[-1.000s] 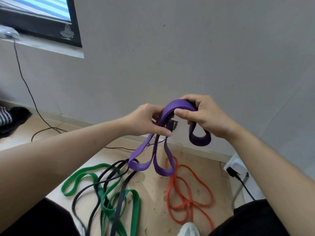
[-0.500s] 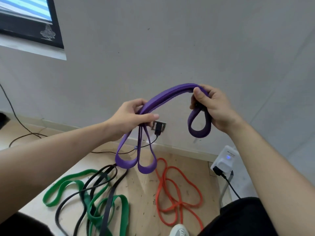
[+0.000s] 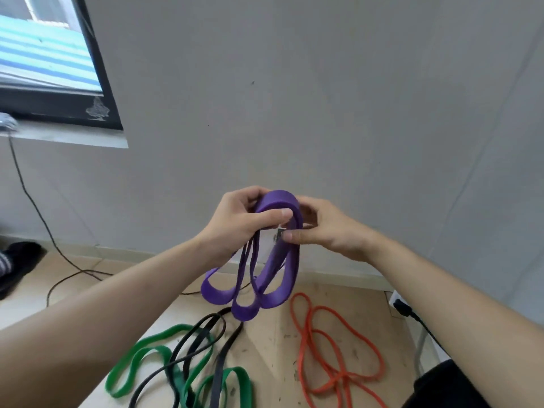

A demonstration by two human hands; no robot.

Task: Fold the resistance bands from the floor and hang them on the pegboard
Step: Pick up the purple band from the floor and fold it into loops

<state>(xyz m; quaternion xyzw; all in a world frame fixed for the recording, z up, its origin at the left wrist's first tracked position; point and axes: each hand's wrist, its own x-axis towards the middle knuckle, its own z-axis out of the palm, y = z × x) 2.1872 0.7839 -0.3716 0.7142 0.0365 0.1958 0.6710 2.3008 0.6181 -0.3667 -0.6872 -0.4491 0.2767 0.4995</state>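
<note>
Since it seems soft and springy, the band (image 3: 276, 269) is gripped at its folded top by the left hand (image 3: 244, 223), pinched by the right hand (image 3: 328, 229).

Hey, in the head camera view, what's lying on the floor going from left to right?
Dark fabric → black cable → green band → orange band → black plug. The black band lies tangled across the green one, so I've left it out of the order.

left hand (image 3: 235, 226), right hand (image 3: 328, 231): apart → together | purple band (image 3: 278, 200): spread → bunched loops
</note>
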